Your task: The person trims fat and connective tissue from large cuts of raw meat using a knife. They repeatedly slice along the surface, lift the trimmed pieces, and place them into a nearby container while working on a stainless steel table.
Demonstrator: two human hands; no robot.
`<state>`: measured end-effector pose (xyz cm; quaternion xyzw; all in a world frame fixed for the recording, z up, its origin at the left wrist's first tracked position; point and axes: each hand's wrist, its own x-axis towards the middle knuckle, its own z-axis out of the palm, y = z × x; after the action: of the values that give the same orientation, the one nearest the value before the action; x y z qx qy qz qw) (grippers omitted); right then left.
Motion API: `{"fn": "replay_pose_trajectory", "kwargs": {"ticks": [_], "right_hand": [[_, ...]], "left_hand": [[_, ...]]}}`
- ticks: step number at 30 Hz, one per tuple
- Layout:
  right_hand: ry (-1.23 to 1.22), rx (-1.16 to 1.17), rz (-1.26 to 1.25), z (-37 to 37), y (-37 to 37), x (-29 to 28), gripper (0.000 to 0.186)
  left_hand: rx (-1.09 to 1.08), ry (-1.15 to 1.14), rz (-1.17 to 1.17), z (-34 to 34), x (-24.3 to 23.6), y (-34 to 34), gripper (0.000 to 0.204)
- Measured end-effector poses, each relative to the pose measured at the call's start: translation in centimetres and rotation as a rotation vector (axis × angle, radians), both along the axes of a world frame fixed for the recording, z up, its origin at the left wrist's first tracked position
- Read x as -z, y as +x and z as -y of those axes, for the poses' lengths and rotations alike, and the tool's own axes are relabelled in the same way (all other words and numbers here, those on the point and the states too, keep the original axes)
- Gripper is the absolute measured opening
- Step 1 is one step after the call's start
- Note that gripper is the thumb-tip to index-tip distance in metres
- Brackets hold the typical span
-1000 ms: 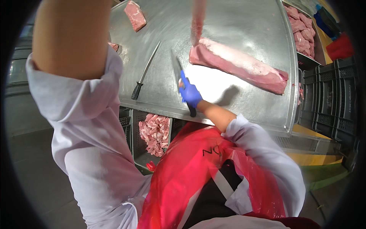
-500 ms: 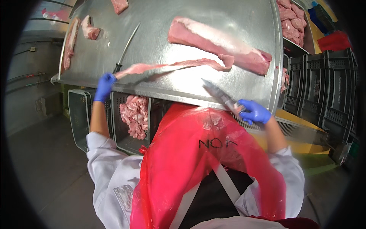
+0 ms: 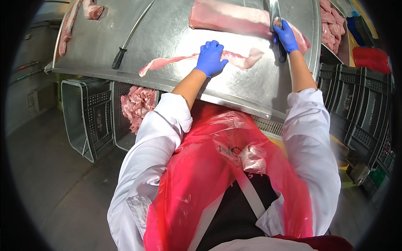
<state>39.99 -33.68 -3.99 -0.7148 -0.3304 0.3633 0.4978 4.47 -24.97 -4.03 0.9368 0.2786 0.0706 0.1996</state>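
My right hand [image 3: 287, 38], in a blue glove, is closed around the handle of a knife [image 3: 274, 10]. The knife's blade points away from me over the right part of a long pink loin of meat [image 3: 230, 17] with a pale fatty top. Nearer to me, a thin strip of trimmed meat [image 3: 243, 61] lies across the steel table. My left hand [image 3: 210, 57], gloved in blue too, is over the middle of that strip with its thumb apart from the fingers. It hides part of the strip; whether it touches it I cannot tell.
A sharpening steel [image 3: 121, 54] with a black handle lies on the steel table [image 3: 167, 42]. Meat pieces [image 3: 92, 10] are at the far left. Below the table edge stand grey crates [image 3: 86, 121], one with meat trimmings [image 3: 137, 104]. Meat chunks [image 3: 331, 27] and stacked crates [image 3: 356, 100] are on the right.
My left hand has let go of the strip's left end and moved right over its middle; the strip now lies on the table. My right hand has carried the knife up to the loin.
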Motion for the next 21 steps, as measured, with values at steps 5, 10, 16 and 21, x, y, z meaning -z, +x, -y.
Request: {"fn": "replay_pose_trajectory", "kwargs": {"ticks": [5,10,16,21], "right_hand": [[-0.008,-0.123,-0.179,1.7,-11.3,-2.1,0.041],[-0.153,-0.171,-0.056,9.2,-17.3,-1.9,0.037],[-0.013,0.019,-0.54,14.1,-18.2,-4.5,0.031],[0.027,-0.093,-0.326,8.7,-15.5,-3.2,0.031]], "left_hand": [[-0.054,-0.228,-0.178,-0.1,0.4,-0.4,0.034],[0.248,0.118,-0.132,0.7,-0.8,-4.3,0.016],[0.507,-0.048,-0.166,5.2,0.2,-9.2,0.021],[0.396,-0.2,-0.07,5.3,-2.8,-7.9,0.028]]}}
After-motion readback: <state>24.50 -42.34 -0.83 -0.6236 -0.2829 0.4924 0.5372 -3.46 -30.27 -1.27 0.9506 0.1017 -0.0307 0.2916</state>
